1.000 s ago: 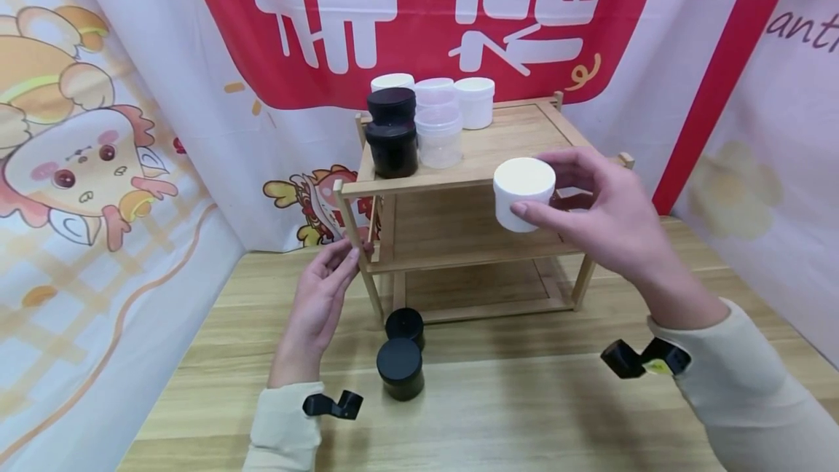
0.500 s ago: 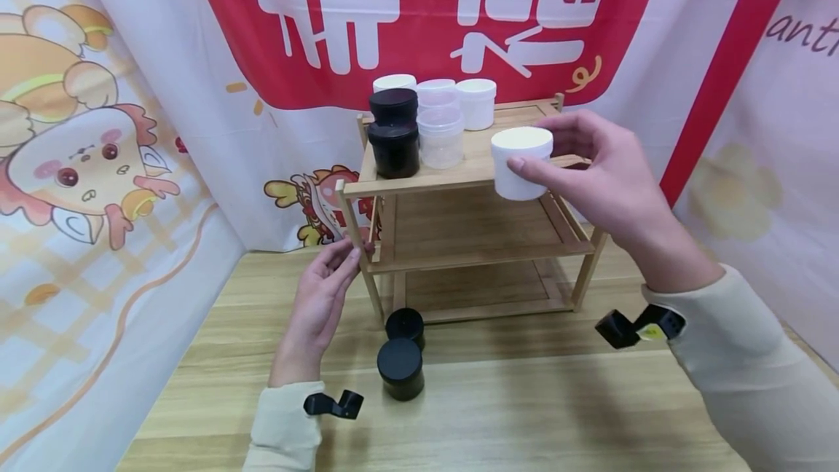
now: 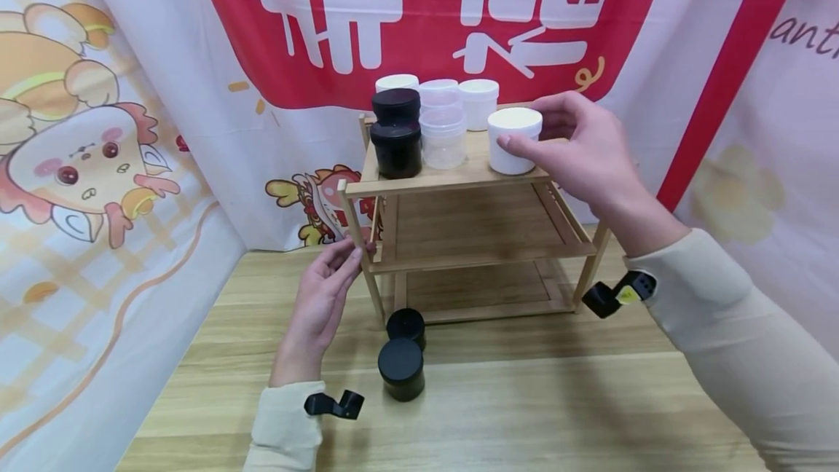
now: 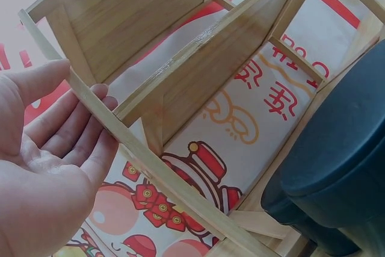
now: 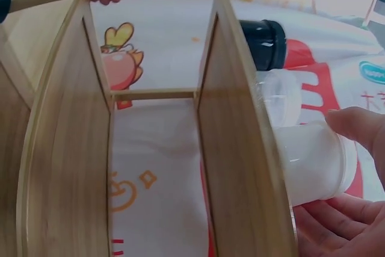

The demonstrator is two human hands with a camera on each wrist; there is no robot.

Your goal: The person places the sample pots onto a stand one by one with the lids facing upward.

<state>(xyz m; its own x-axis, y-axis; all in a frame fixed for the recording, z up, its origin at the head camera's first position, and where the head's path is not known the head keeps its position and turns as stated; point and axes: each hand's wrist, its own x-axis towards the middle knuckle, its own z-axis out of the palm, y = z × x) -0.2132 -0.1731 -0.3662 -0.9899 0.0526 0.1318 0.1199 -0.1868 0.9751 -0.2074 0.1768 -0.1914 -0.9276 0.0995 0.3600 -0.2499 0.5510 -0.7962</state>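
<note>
My right hand (image 3: pixel 580 144) grips a white lidded jar (image 3: pixel 514 148) between thumb and fingers, right at the front edge of the top shelf. In the right wrist view the white jar (image 5: pixel 316 164) stands beside a clear jar (image 5: pixel 280 97). My left hand (image 3: pixel 324 290) holds the front left post of the wooden three-tier rack (image 3: pixel 459 184); in the left wrist view its thumb and fingertips lie on either side of the post (image 4: pixel 99 109). On the top shelf's left, black jars (image 3: pixel 396 151) are stacked next to stacked clear jars (image 3: pixel 444 144).
Behind these stand another white jar (image 3: pixel 480 104) and a partly hidden white-topped one (image 3: pixel 397 82). Two black jars (image 3: pixel 401 370) sit on the wooden table (image 3: pixel 498 414) before the rack's left leg. A printed cloth (image 3: pixel 419 35) hangs close behind.
My right hand has carried the white jar up, then back and slightly left, from in front of the rack to the top shelf's front edge. My left hand stays on the post.
</note>
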